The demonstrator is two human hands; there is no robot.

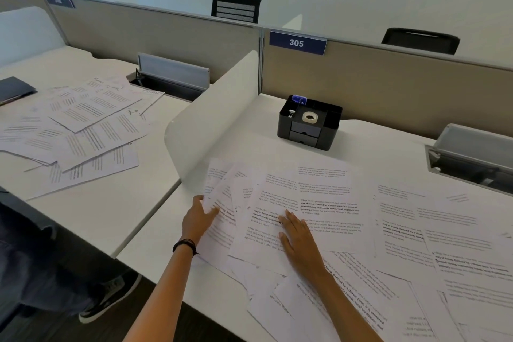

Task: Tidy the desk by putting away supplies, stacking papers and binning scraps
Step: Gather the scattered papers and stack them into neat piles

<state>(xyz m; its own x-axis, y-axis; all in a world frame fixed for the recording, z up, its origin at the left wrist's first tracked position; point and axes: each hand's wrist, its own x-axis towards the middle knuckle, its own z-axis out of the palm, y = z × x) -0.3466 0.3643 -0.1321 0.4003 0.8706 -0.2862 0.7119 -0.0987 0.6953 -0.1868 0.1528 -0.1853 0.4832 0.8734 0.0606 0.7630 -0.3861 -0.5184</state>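
Several printed white sheets [333, 203] lie scattered and overlapping across the white desk [155, 247] in front of me. My left hand [197, 219] grips the left edge of a few fanned sheets [222, 191] beside the curved white divider. My right hand [298, 241] rests flat, fingers apart, on top of a sheet in the middle of the pile. A black desk organiser [309, 122] stands at the back of the desk, holding a roll of tape [309, 116] and a blue clip [299, 98].
A curved white divider [211, 116] separates my desk from the left desk, where more loose sheets [80, 125] and a dark folder [14, 89] lie. Open cable trays [472, 158] sit at the back. A person's leg and shoe [111, 300] stand lower left.
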